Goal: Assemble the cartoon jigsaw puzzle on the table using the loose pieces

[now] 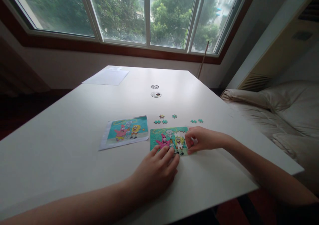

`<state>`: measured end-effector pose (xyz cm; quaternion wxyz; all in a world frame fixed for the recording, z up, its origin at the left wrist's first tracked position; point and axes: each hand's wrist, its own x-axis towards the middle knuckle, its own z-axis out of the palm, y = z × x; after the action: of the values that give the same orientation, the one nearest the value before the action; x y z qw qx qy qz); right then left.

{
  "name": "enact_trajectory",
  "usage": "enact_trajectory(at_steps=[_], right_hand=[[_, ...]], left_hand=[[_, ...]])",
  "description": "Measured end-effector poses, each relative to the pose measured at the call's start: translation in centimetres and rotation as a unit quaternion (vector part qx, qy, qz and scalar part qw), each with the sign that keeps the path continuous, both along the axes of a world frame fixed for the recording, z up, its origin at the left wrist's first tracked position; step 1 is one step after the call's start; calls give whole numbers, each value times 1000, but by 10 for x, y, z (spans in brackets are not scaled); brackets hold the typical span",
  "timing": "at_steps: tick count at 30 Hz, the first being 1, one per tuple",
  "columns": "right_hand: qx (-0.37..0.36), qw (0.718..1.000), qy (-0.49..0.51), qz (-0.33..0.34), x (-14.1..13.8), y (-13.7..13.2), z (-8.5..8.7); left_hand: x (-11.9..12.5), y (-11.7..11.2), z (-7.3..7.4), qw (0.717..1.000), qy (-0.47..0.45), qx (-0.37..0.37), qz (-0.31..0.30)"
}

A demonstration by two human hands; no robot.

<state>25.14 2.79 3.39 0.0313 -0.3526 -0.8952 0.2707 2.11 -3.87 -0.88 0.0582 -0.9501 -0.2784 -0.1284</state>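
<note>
A cartoon jigsaw puzzle [163, 140] lies flat on the white table, mostly assembled, with a gap showing the pale surface near its upper right. My left hand [161, 167] rests on the puzzle's lower edge, its fingers stretched out and slightly apart. At the right edge, my right hand [199, 139] touches the puzzle with thumb and fingers curled together in a pinch. Whatever may be between those fingertips is hidden. Just beyond the puzzle are several loose pieces, among them a teal piece [174, 116], a multicoloured piece [161, 116] and another teal piece [200, 121].
Left of the puzzle, a printed reference picture [124, 130] shows the same cartoon scene. A white paper sheet [106, 77] lies at the table's far left corner. Two round inserts, one a cable grommet [156, 94], sit mid-table. A cream sofa [271, 108] stands on the right.
</note>
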Motion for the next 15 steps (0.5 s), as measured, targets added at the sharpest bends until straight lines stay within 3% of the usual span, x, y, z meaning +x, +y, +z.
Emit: enact_trajectory(at_steps=[5, 8, 15], right_hand=[[-7, 999, -23, 23, -5, 4, 8], [2, 1000, -19, 21, -13, 20, 12], [93, 990, 4, -102, -47, 90, -8]], left_hand=[[1, 0, 0, 1000, -3, 9, -4], [1, 0, 0, 1000, 0, 3, -2], [1, 0, -2, 1000, 0, -4, 5]])
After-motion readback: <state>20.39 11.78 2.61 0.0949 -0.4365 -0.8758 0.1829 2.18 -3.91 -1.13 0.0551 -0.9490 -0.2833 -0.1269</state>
